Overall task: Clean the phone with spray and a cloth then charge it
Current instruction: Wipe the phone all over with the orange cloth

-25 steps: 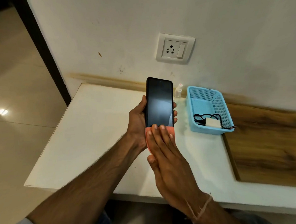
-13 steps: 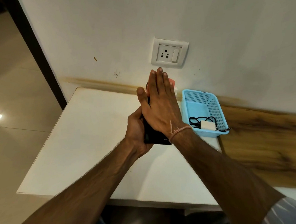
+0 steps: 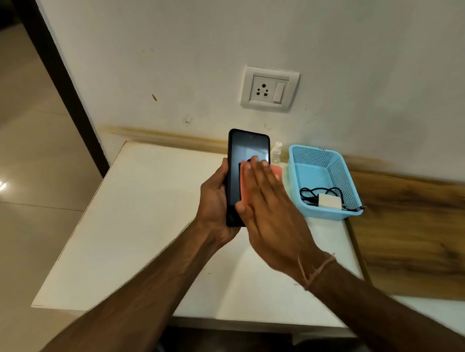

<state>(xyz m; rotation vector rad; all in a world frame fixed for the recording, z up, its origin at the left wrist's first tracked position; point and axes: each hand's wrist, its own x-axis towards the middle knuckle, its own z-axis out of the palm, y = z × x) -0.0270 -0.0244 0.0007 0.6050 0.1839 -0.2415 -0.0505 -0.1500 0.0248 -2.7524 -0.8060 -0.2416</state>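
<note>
Hand (image 3: pixel 272 214) flat, pressing cloth (image 3: pixel 276 171) onto phone (image 3: pixel 247 150).

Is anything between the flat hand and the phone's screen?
Yes. An orange-pink cloth lies between the right hand and the phone, and that hand presses it flat against the screen. The left hand grips the phone.

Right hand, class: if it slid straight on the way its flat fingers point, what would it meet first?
Probably the bare upper screen of the black phone, gripped by the left hand; the right hand presses the salmon-pink cloth against it. Beyond, likely the white wall; depth is unclear.
</note>
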